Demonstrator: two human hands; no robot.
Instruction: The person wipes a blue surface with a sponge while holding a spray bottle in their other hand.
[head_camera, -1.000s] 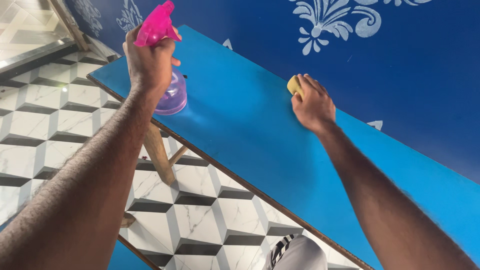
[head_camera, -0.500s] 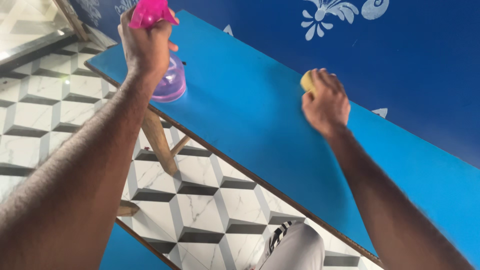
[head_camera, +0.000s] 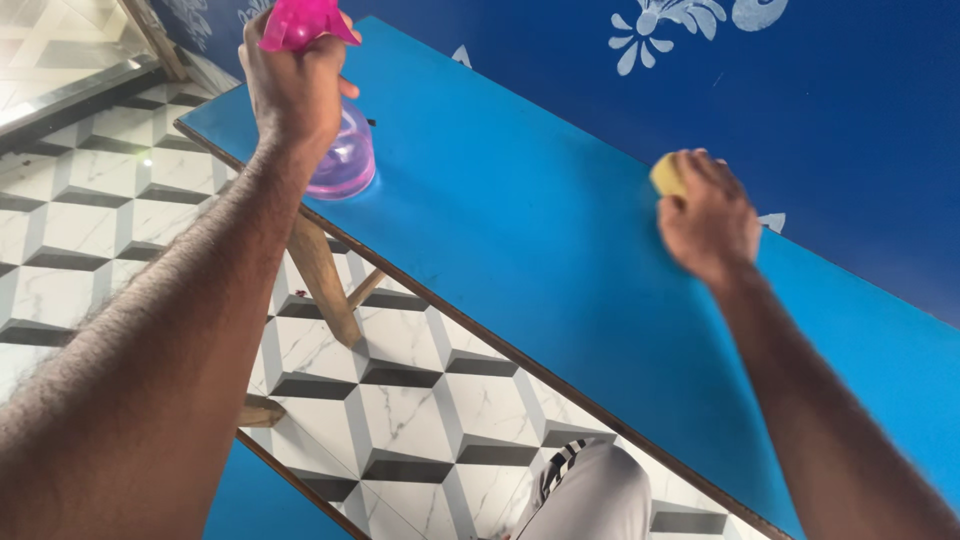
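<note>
Since the earlier frame, the right hand (head_camera: 708, 222) has slid the sponge (head_camera: 666, 175) further along the counter (head_camera: 500, 230), away from the bottle (head_camera: 335, 140); the left hand (head_camera: 293, 88) stays where it was. The right grip is pressed together on the sponge, which is yellow and mostly hidden, only a rounded corner showing past the fingertips, flat against the blue top near the wall (head_camera: 850, 110). The left grip is wrapped tight round the bottle's neck, just below its bright pink trigger head (head_camera: 300, 22). Under that grip the bottle's body is clear pale purple, rounded, and stands upright on the counter close to the near edge and end corner. Below lies a floor (head_camera: 400, 410) of white and dark cube-pattern tiles, with a wooden leg (head_camera: 322, 280) under the counter.
</note>
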